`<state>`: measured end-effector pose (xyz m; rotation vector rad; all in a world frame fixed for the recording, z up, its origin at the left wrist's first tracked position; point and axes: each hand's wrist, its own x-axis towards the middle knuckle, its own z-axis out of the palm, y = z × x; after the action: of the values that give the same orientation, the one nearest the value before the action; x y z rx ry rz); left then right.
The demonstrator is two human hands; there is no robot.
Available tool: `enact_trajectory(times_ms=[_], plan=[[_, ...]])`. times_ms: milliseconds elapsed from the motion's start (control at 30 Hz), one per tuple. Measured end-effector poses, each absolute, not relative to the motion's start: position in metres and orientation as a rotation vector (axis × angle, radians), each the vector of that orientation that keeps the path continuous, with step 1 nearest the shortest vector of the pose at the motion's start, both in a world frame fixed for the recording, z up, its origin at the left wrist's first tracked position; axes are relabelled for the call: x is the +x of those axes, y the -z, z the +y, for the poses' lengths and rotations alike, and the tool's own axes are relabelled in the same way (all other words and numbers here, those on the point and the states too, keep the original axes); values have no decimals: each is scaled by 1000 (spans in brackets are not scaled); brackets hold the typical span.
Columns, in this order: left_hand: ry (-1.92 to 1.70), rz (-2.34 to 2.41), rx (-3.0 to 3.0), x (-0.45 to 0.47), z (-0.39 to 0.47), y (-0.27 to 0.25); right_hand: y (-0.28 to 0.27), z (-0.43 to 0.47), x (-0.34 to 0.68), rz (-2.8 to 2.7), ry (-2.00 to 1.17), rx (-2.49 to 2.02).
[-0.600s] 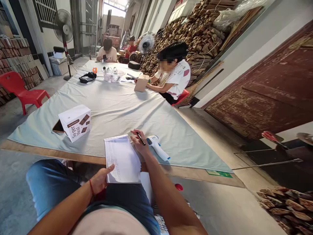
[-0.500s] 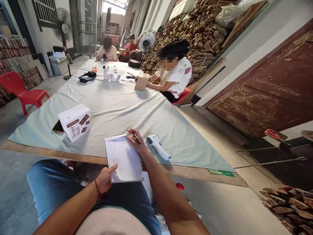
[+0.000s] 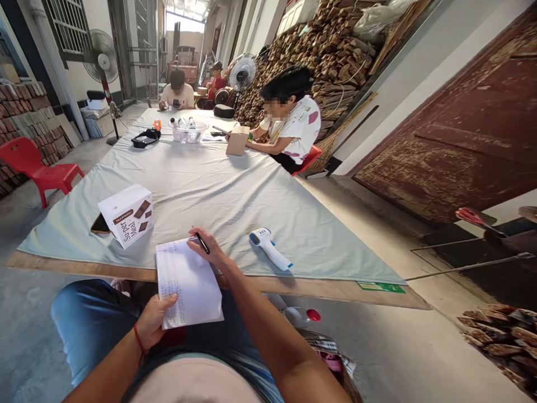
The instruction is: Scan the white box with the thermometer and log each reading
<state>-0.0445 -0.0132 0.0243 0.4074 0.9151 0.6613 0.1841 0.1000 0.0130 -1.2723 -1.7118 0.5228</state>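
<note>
My left hand (image 3: pixel 156 319) grips the lower left edge of a white sheaf of paper (image 3: pixel 195 288), its thumb on top. Rows of handwriting run down the paper's left side. The paper's upper part rests on the table edge, and its lower part juts out over my lap. At its top right, my right hand (image 3: pixel 207 245) is closed around a black pen (image 3: pixel 201 242), resting on the sheet. A white and blue infrared thermometer (image 3: pixel 269 250) lies to the right of that hand. To the left stands a white box (image 3: pixel 128 215) with brown print, a phone (image 3: pixel 99 225) partly behind it.
A pale cloth (image 3: pixel 201 190) covers the table. Farther back are a clear plastic basin (image 3: pixel 188 133) of bottles, a black headset-like strap (image 3: pixel 145 138) and a cardboard box (image 3: pixel 238 140) beside a seated person (image 3: pixel 289 120). A red chair (image 3: pixel 39 165) stands left; stacked firewood lines the right.
Both hands and the paper have moved left and the paper slightly down toward my lap. The view has shifted a little. The pen stays in my right hand.
</note>
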Motion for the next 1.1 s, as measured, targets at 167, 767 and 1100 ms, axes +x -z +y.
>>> enact_trajectory(times_ms=[167, 767, 1100], plan=[[-702, 1047, 438, -50, 3, -28, -6, 113, 171, -1533, -476, -1277], [-1154, 1300, 709, -109, -5, -19, -12, 86, 262, -2257, 163, -1984], [-1659, 1353, 1172, -132, 54, -38, -32, 56, 320, -1673, 229, -2078]])
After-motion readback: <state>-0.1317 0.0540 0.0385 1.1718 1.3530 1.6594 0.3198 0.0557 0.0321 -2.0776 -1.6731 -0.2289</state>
